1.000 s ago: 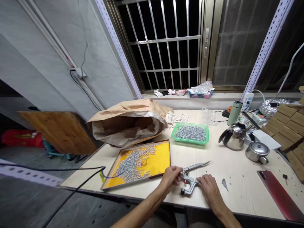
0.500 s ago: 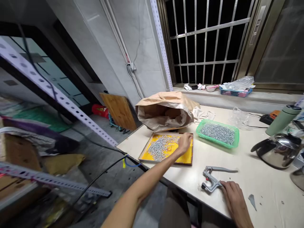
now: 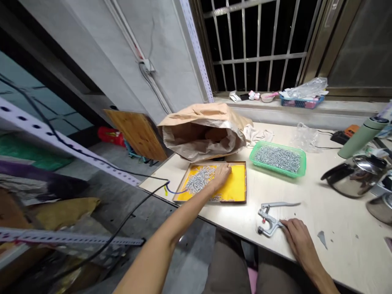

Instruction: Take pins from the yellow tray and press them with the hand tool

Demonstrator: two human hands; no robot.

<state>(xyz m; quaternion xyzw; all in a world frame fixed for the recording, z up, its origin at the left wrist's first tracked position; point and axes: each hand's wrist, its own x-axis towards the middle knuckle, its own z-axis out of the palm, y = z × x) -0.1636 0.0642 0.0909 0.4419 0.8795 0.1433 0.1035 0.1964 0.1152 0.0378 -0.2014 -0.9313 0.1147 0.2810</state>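
Note:
My left hand (image 3: 223, 174) is inside a shallow tray (image 3: 246, 179) with a yellow bottom, its fingers curled and low over the surface. What it holds, if anything, is hidden. Just left of it lies a heap of small silver metal pieces (image 3: 196, 180), shaped like screws or rivets. A few more pieces lie along the tray's front edge, partly behind my wrist. My right hand (image 3: 298, 239) rests on the table, its fingers over the lower handle of grey hand-press pliers (image 3: 271, 224). The pliers lie on their side, with the upper handle apart from my hand.
A green basket (image 3: 301, 171) full of similar metal pieces stands right of the tray. Behind the tray lies a large open paper sack (image 3: 208, 110). A kettle (image 3: 352, 175) and a green flask (image 3: 363, 139) stand on the right. A black cable (image 3: 131, 214) crosses the left side.
My left hand has moved left across the tray, away from its right side. The loose pieces are now nearer the heap. My right hand stays by the pliers; the whole view has shifted.

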